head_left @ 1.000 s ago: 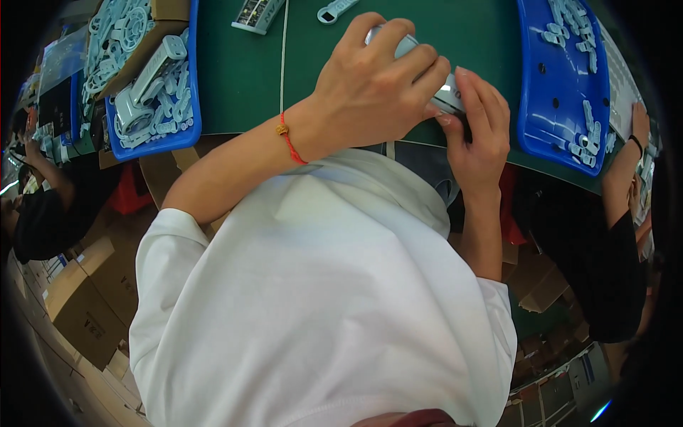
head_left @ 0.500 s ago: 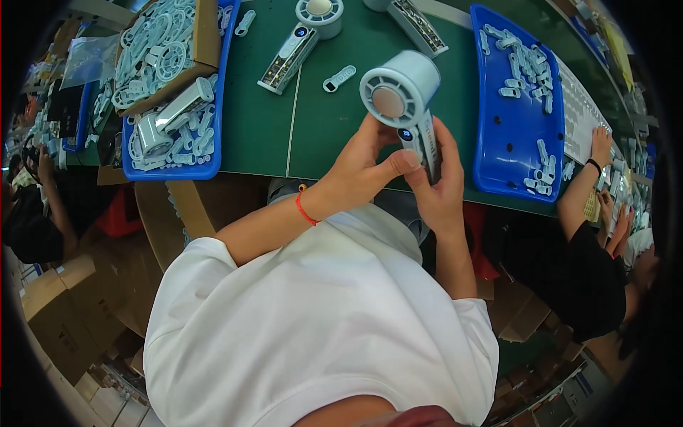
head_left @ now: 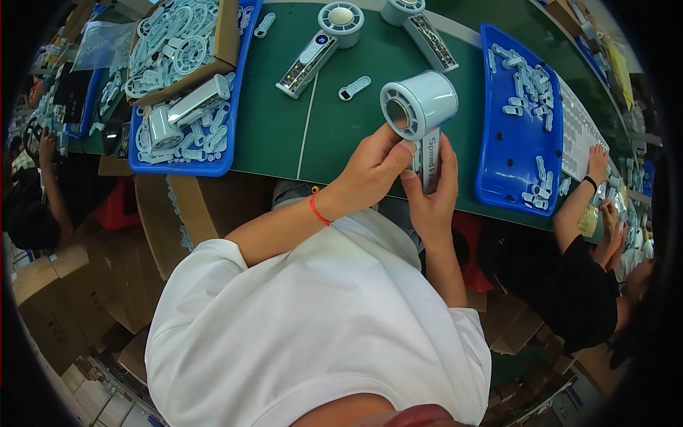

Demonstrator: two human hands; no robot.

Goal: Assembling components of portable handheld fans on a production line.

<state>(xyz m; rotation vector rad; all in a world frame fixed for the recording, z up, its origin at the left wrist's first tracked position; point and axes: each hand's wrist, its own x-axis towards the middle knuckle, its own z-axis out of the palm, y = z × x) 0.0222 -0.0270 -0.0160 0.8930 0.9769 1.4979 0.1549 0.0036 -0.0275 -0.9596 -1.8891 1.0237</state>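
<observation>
Pale-blue handheld fan (head_left: 427,103): held over the table's (head_left: 274,135) near edge, right of the pale seam line, round head toward the far edge, handle toward the person.
Left hand (head_left: 377,162): closed around the upper handle just beneath the head, its fingers and thumb hiding part of it; red bracelet (head_left: 319,208) at the wrist.
Right hand (head_left: 432,203): narrow grip on the lower handle, thumb on one side, fingers on the other.
Loose cover piece (head_left: 355,88): on the table beyond the left hand, touching nothing else.
Second fan (head_left: 313,58): farther off, left of that piece, handle's inside exposed.
Third fan (head_left: 427,41): toward the far edge, handle end near the right tray's far left corner.
Right tray (head_left: 498,174): blue, along the near edge; small pale pieces gather toward its far edge and in its near right corner.
Left tray (head_left: 186,168): also blue, at the near edge; a cardboard box (head_left: 226,50) full of pale parts blocks the view of its far portion.
Co-worker's hand (head_left: 597,162): beyond the right tray's right edge, by a whitish sheet (head_left: 571,127).
</observation>
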